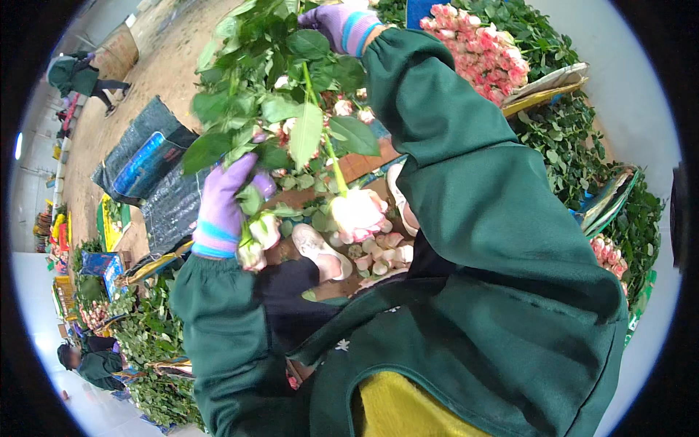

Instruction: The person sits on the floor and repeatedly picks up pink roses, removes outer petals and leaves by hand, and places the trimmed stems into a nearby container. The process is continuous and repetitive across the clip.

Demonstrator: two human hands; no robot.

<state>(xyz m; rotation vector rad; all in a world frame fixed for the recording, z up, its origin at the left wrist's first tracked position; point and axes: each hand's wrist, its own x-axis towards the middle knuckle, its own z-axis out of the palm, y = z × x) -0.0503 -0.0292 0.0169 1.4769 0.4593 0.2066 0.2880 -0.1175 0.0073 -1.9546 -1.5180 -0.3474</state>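
Observation:
Both of my hands wear light purple knit gloves with blue-striped cuffs. My left hand (221, 199) curls around rose stems at the left, and pale pink-white roses (265, 230) hang just below its fingers. At the top, my right hand (333, 26) closes on leafy stems; leaves cover some of its fingers. A large white-pink rose (357, 214) hangs bloom down in front of me, its green stem (334, 164) rising towards the right hand. Broad green leaves (308, 128) fill the gap between the hands. Behind them, smaller roses (344, 108) are partly hidden.
Loose petals (385, 254) lie on the floor by my shoes (319, 251). Pink rose bunches (475, 49) and dense foliage (562, 136) stand on the right. A dark woven plastic sheet (164, 185) is at left. One person (79, 76) walks beyond; another (98, 366) is lower left.

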